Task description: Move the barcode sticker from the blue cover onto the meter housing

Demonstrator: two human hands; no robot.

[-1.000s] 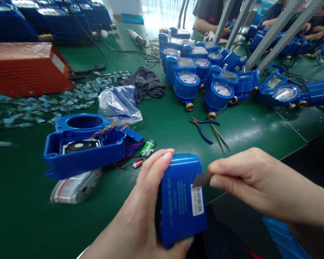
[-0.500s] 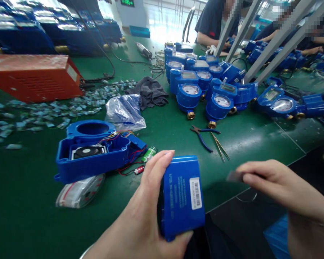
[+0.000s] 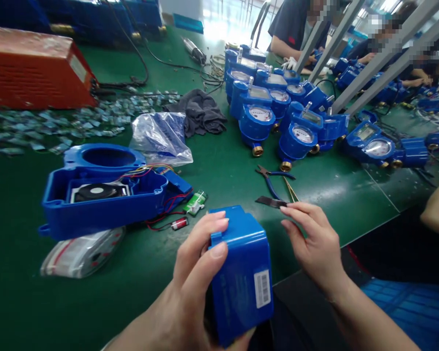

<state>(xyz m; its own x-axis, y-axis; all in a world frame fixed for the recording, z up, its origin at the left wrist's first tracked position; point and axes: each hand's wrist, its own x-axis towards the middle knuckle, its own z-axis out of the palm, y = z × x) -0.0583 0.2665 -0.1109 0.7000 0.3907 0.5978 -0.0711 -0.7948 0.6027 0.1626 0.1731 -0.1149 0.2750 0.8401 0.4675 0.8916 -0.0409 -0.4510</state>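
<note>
My left hand [image 3: 193, 273] is wrapped round a blue plastic box [image 3: 241, 273] with a white barcode label, held above the table's near edge. My right hand [image 3: 314, 243] pinches a thin dark strip [image 3: 270, 202] between thumb and fingers, just over the blue-handled pliers [image 3: 269, 183] and the brass tweezers [image 3: 290, 190]. Left of the box lies an open blue housing [image 3: 106, 204] with a round black part inside. Wires run from it to a green board [image 3: 195, 202] and a small red cylinder [image 3: 179, 223]. A round dial in clear wrap [image 3: 82, 253] rests in front of the housing.
Blue meters [image 3: 258, 119] stand in a group at the back centre. An orange-red metal box [image 3: 32, 68], many small pale pieces [image 3: 66, 122], a plastic bag [image 3: 161, 139] and a grey cloth [image 3: 203, 112] lie further left. Grey posts [image 3: 380, 58] rise at right; other people sit behind.
My right hand has moved left and up with the strip, over the pliers. My left hand has tilted the blue box, so its top side now shows. The view has shifted slightly.
</note>
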